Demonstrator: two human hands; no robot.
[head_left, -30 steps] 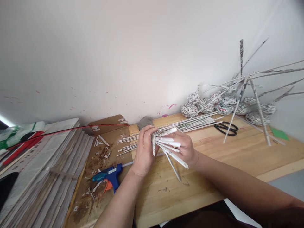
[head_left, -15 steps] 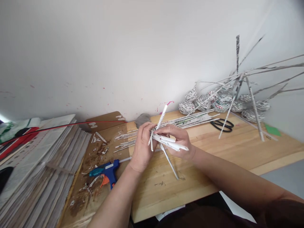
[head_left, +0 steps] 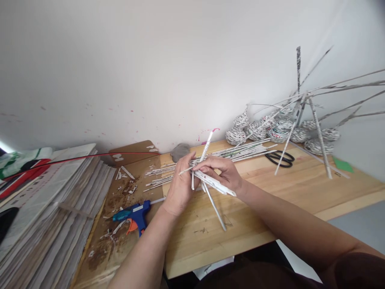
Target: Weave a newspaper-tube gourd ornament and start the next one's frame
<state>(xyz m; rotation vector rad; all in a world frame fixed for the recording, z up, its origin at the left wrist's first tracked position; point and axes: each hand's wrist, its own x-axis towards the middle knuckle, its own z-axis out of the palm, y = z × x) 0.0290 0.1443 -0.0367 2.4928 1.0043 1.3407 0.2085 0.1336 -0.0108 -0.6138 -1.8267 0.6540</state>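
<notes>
Above the wooden table, both hands are closed around a bundle of rolled paper sticks (head_left: 215, 183) whose ends point in several directions. My left hand (head_left: 179, 186) grips the joint of the bundle from the left. My right hand (head_left: 224, 172) pinches at the same joint with thumb and forefinger. A thicker wrapped stick (head_left: 206, 145) rises from between the hands, and a long paper stick (head_left: 215, 208) slants down toward the table. One thin end sticks out across my left fingers. The joint itself is mostly hidden by the fingers.
A blue glue gun (head_left: 136, 214) lies on stained cardboard (head_left: 99, 245) at left, beside a tall newspaper stack (head_left: 60, 224). Behind my hands lie loose paper sticks (head_left: 240, 152) and black-handled scissors (head_left: 279, 159). Woven paper gourds (head_left: 236, 135) and a stick frame (head_left: 320, 138) stand at right.
A thin paper end now lies leftward across my left fingers. The fanned sticks under my right hand are closer together. Both hands stay at about the same place.
</notes>
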